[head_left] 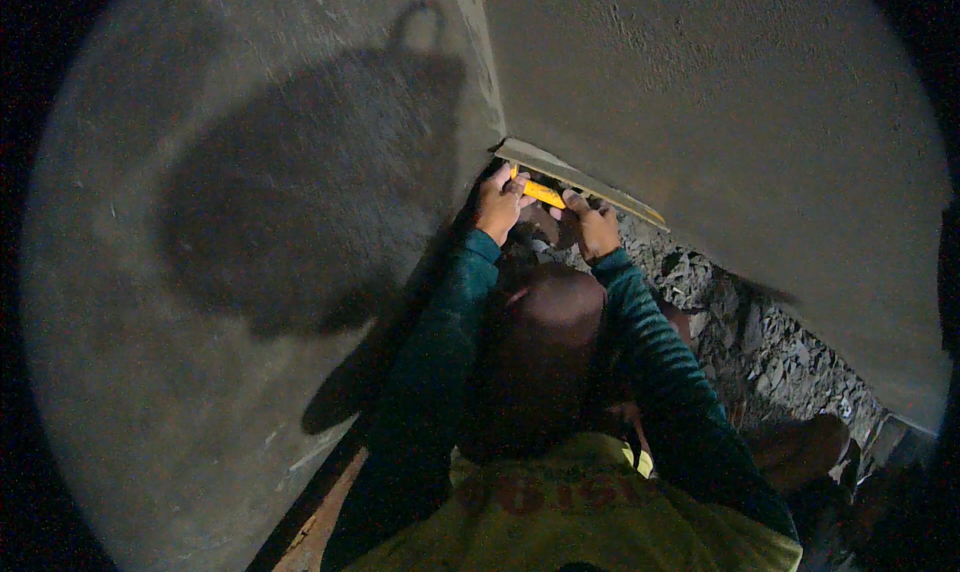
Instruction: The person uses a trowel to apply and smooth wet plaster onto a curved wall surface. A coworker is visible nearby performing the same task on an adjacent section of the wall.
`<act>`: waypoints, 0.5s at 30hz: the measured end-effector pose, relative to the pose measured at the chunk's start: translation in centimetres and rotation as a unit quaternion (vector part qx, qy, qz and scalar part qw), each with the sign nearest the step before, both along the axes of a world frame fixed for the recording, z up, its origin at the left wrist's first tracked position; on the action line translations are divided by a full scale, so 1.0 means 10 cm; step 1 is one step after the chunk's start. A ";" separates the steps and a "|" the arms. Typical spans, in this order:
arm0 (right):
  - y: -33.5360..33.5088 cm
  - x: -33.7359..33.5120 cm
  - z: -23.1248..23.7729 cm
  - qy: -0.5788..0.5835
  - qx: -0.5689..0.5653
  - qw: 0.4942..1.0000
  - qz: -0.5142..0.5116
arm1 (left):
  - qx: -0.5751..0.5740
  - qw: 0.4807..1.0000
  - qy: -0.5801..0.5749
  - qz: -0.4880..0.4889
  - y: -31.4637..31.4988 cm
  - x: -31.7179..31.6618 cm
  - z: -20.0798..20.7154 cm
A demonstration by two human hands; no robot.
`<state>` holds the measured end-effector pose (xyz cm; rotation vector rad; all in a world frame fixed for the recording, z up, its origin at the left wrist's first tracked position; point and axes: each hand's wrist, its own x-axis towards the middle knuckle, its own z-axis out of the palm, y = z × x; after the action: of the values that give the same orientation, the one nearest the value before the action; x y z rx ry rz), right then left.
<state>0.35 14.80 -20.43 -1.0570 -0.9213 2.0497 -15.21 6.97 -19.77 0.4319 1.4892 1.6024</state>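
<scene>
Both my hands are on a plastering float [543, 193] with a yellow handle. Its long, narrow, mortar-smeared board lies against the foot of the right-hand wall, with one end at the corner. My left hand [499, 204] is closed round the handle's left end, close to the corner. At the other end, my right hand [597, 226] grips the handle, its thumb near the board. Little of the board's face shows, since it is seen almost edge-on. Dark green sleeves cover both my forearms.
Smooth grey plastered walls stand to the left [110, 302] and right [760, 102], meeting at the corner ahead. Broken rubble [770, 342] lies along the right wall's foot. My bent knee [556, 302] is between my arms. A large shadow falls on the left wall.
</scene>
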 end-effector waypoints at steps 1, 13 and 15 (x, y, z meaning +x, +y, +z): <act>0.01 -0.01 -0.01 -0.007 -0.004 1.000 -0.005 | -0.001 1.000 -0.008 0.003 0.03 0.00 -0.01; 0.18 -0.07 -0.03 0.009 -0.019 1.000 0.020 | -0.027 0.998 0.032 0.037 0.18 -0.02 0.08; 0.20 -0.06 0.02 -0.002 -0.016 1.000 0.018 | -0.031 0.997 0.046 0.045 0.22 -0.01 0.15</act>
<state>-0.24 16.83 -20.19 -1.0697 -0.9181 2.0996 -15.30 9.15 -18.26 0.4141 1.6444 1.6189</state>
